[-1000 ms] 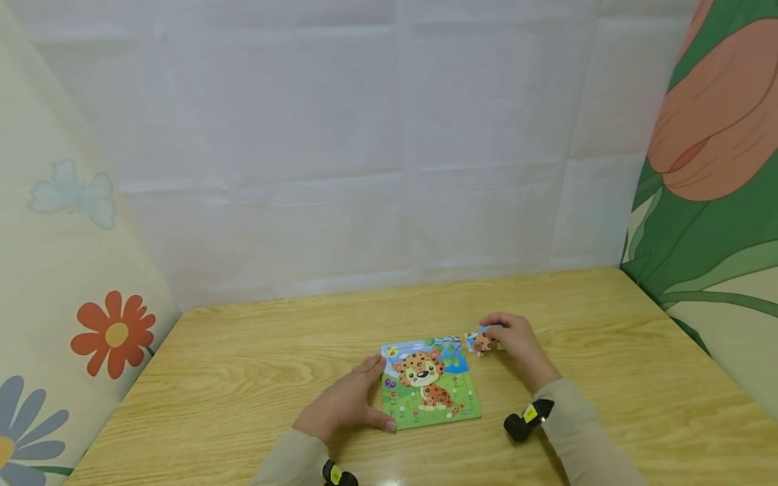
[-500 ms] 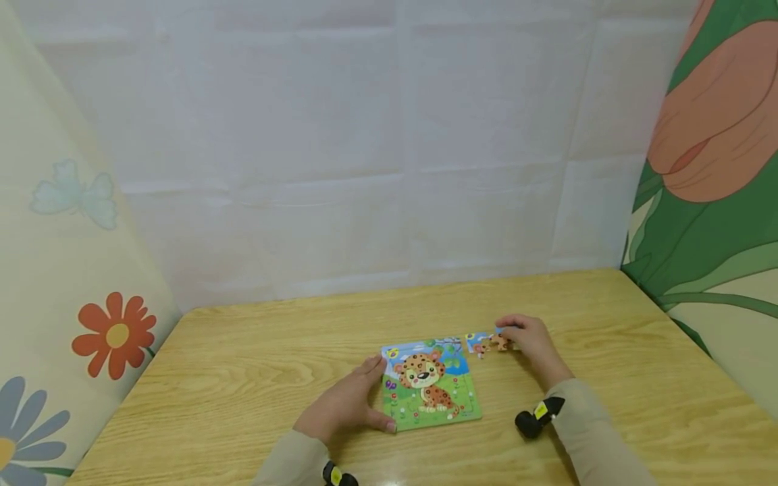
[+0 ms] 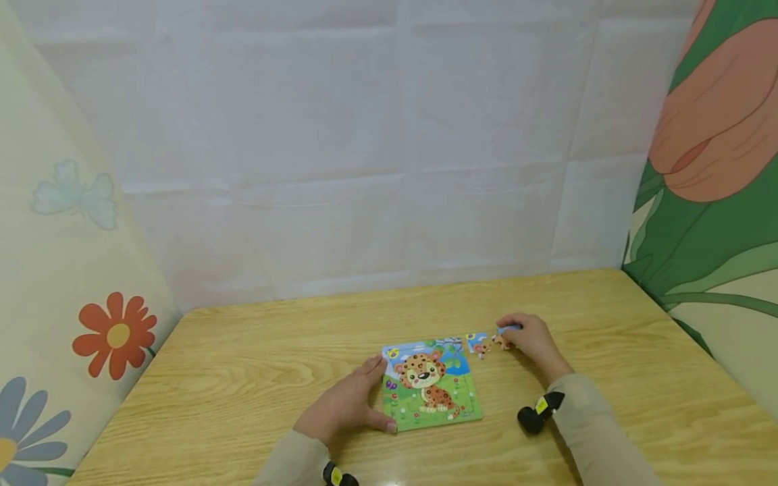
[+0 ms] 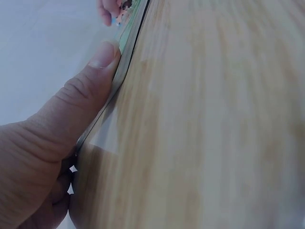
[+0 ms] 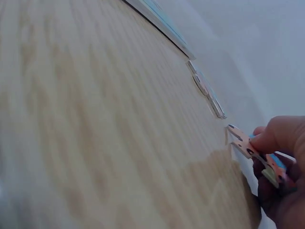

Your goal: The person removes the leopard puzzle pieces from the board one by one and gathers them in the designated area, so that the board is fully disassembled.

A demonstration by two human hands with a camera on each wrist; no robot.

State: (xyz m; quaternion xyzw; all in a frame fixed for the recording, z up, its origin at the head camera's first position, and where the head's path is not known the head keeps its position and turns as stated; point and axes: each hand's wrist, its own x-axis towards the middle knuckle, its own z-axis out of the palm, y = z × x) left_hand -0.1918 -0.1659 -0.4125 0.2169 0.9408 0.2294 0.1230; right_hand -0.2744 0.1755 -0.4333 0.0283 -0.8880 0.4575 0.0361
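A square puzzle board [image 3: 425, 418] with a spotted leopard cub picture lies on the table. My left hand [image 3: 346, 401] rests along its left side, fingers by the upper left edge and thumb at the lower left corner. The left wrist view shows that thumb [image 4: 90, 81] laid straight against the rim. My right hand [image 3: 531, 341] pinches a spotted orange and blue puzzle piece [image 3: 500, 342] between thumb and fingers, low over the table right of the board. Between it and the board lies another puzzle piece [image 3: 477, 343], blue with a yellow patch and part of an orange figure.
The wooden table [image 3: 292, 344] reaches back to a white cloth backdrop [image 3: 340, 162]. Painted panels with flowers stand on both sides. Each wrist carries a small black camera, such as the right one [image 3: 537, 413].
My right hand has moved a little to the right, mostly in the first half second, uncovering the piece beside the board. The left hand and board have stayed in place.
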